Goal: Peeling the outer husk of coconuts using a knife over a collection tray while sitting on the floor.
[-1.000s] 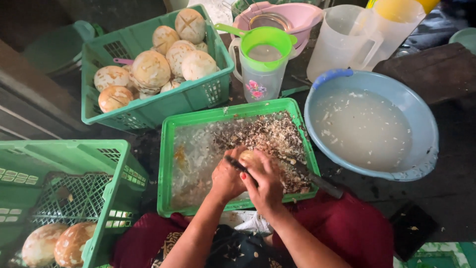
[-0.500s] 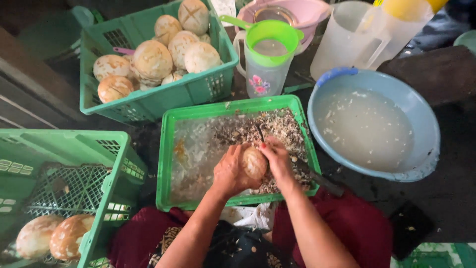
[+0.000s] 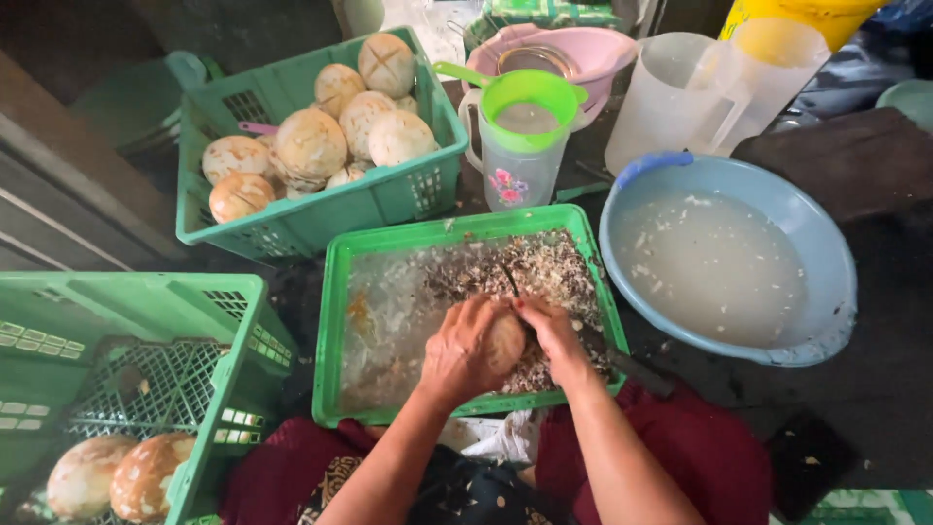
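Observation:
My left hand (image 3: pixel 465 347) cups a round pale-brown peeled coconut (image 3: pixel 507 340) over a shallow green tray (image 3: pixel 332 321) full of husk shavings. My right hand (image 3: pixel 550 329) presses against the coconut's right side and grips a thin dark blade (image 3: pixel 508 280) whose tip points up and away over the shavings. Both forearms reach in from the bottom of the view, over a dark red garment on my lap.
A green crate (image 3: pixel 428 180) of several peeled coconuts stands behind the tray. A green crate (image 3: pixel 209 292) at left holds two brown coconuts (image 3: pixel 117 474). At right is a blue basin (image 3: pixel 826 253) of cloudy liquid; behind are a green-lidded jug (image 3: pixel 523 136), a pink bowl (image 3: pixel 603 53), and clear pitchers (image 3: pixel 671 97).
The coconut has been turned between my hands and now sits lower in the tray. My right hand shifted from on top of it to its right side, blade pointing away.

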